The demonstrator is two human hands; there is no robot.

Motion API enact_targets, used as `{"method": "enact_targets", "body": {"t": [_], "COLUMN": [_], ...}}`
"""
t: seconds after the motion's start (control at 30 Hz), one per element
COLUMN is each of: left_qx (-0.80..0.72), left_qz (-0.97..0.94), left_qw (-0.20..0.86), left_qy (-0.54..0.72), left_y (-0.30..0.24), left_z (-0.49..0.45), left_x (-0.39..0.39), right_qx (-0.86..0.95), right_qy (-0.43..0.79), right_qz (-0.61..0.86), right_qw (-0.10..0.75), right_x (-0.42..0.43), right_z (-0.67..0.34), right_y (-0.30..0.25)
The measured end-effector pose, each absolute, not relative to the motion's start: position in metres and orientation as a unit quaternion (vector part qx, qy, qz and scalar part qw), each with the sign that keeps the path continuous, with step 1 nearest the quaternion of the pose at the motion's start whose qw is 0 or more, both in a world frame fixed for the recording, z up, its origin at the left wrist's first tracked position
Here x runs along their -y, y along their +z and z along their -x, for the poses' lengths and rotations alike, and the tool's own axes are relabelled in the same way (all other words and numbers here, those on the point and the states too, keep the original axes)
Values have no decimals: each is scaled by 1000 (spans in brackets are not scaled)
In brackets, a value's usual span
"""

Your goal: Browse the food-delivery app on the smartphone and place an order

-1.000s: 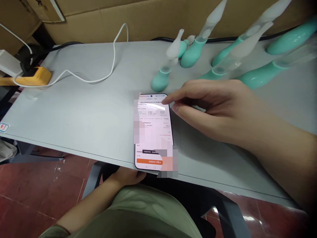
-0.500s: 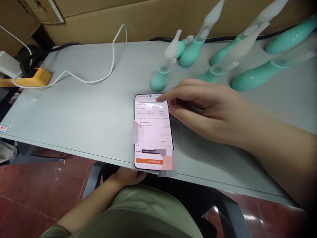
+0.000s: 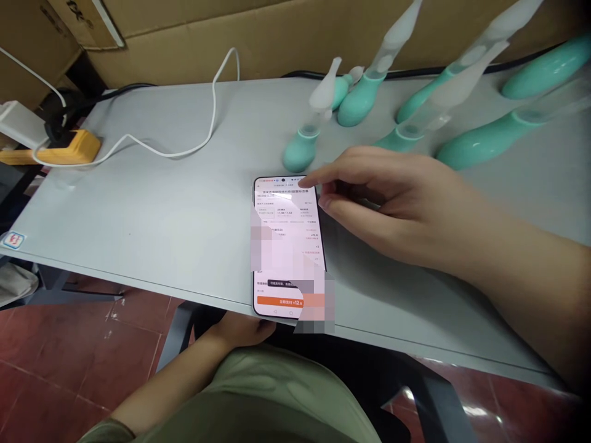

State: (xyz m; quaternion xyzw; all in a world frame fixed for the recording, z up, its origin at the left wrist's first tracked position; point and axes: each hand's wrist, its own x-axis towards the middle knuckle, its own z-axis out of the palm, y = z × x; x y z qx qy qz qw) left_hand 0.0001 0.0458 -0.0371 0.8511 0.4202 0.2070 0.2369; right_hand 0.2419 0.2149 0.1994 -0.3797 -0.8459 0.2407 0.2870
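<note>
A smartphone (image 3: 272, 258) lies screen up at the table's front edge, its lit page showing text and an orange bar; parts of it are blurred out. Over its top right corner reaches my right hand (image 3: 388, 203), index finger stretched out and thumb apart, holding nothing. Whether the fingertip touches the glass I cannot tell. My left hand (image 3: 242, 329) rests low over my lap, just below the table edge, its fingers mostly hidden. Just behind the phone stands a small teal bulb with a clear neck and whitish tip (image 3: 300, 151).
Several more teal bulbs with pale tips (image 3: 357, 104) stand at the back right of the grey table (image 3: 161, 209). A white cable (image 3: 161, 152) runs across it from a yellow power strip (image 3: 83, 146) at left. Cardboard (image 3: 184, 43) lines the back.
The whole view has shifted slightly, so everything sits a little farther right. My right hand stays over the phone's top with its index finger out; the phone has not moved on the table.
</note>
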Motion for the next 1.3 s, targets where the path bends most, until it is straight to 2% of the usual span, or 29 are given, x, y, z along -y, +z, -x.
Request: {"method": "enact_targets", "body": {"t": [1.0, 1.13, 1.3], "left_qx": [-411, -415, -417], "left_qz": [-856, -855, -858], "left_qw": [219, 220, 217], "left_qy": [224, 219, 208], "left_y": [-34, -34, -35], "left_z": [-1, -1, -1], "left_x": [-46, -46, -46], "right_qx": [854, 861, 874], "right_qy": [270, 308, 289], "right_qz": [355, 311, 295], "right_qw": [268, 260, 255], "right_x": [-213, -213, -215], "right_z": [-241, -244, -245], "right_y": [204, 203, 201]}}
